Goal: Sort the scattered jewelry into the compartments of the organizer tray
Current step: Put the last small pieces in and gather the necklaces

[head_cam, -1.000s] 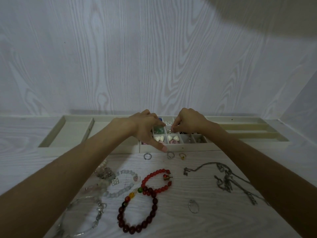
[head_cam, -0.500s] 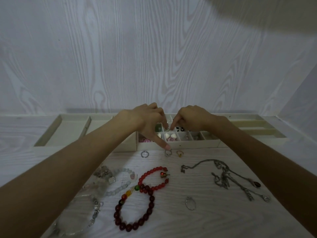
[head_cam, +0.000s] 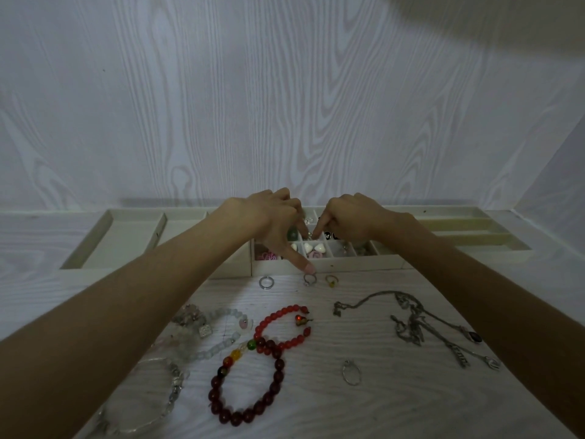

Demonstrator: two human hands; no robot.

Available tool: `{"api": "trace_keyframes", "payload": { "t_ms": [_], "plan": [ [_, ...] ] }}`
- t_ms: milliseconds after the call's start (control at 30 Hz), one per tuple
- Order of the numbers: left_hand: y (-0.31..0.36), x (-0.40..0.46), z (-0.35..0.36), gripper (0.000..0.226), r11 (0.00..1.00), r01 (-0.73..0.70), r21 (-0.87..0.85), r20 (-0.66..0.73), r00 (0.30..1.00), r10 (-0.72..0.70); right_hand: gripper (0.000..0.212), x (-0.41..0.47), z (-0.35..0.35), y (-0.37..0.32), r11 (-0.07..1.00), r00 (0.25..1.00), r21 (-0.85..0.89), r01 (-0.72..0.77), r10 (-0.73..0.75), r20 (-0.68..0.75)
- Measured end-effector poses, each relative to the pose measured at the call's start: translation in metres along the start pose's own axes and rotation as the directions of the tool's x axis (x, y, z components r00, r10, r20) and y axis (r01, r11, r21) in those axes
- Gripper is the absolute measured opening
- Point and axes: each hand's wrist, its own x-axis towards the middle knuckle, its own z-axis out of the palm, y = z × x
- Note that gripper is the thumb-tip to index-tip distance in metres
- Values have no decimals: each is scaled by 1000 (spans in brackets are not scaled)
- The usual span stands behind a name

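Both forearms run out of the bottom corners, elbows unseen. The left hand (head_cam: 272, 223) and right hand (head_cam: 351, 220) cover the middle cells of the tray (head_cam: 348, 266); what the fingertips pinch between them is a small glint, too small to name. Earrings in the cells under the right wrist are dim and indistinct. The left arm hides part of the clear bracelet (head_cam: 164, 391), which blurs into the tabletop. The necklaces (head_cam: 414, 324) lie tangled, and their chains cannot be told apart where they pass under the right arm
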Motion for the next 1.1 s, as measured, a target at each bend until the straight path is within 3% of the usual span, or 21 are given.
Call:
{"api": "trace_keyframes", "payload": {
  "t_ms": [533,733,900,1100],
  "plan": [
    [-2,2,0,87,1000,-13,-27,24,1000,14,43,2,-4,-2,997,1000,70,-15,16,-18],
    [-9,-14,-9,94,956,-23,-293,-37,999,12,35,-16,-19,7,978,993,205,-45,65,-94],
    [-5,-47,-13,34,839,-10,-544,-148,985,-85,23,-57,-25,10,945,991,315,-88,115,-69],
    [24,-100,-15,19,801,18,-598,-175,973,-153,21,-120,-26,-6,953,994,286,-105,111,-6]
  ]
}}
